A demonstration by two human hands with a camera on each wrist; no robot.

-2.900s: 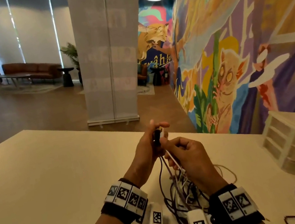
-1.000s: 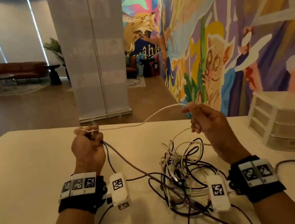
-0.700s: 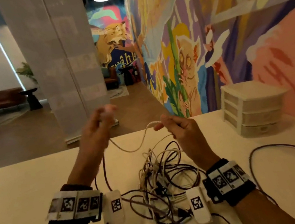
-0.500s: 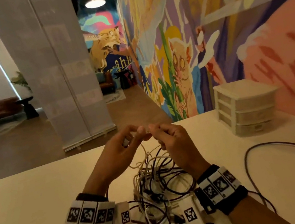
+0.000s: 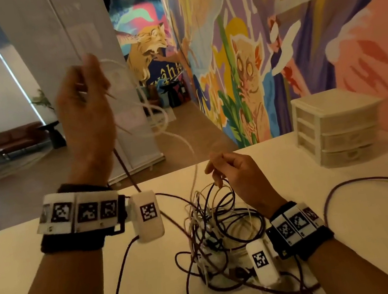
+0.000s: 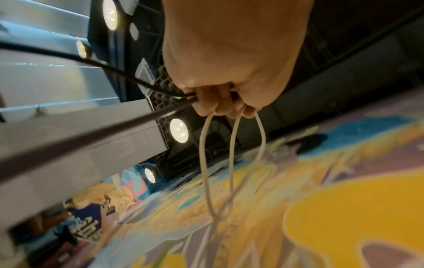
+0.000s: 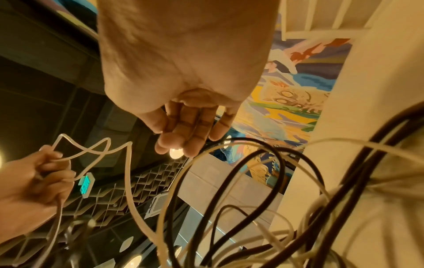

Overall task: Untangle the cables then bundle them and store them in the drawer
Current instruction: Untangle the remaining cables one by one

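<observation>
My left hand is raised high above the table and grips several loops of a white cable together with a thin dark cable. The left wrist view shows the fingers curled round the white cable, which hangs down. From there it trails into the tangle of white and dark cables on the table. My right hand hovers low over the tangle with relaxed fingers holding nothing; a dark loop lies just under them. A white drawer unit stands at the far right, drawers closed.
A separate purple cable lies stretched over the cream table to the right of the tangle. The mural wall runs behind the drawer unit. The table's far edge is just beyond my hands, with open floor past it.
Half a second ago both hands pinched the white cable together above the tangle. My left hand has since lifted it high in loops, and my right hand has let go and stayed low.
</observation>
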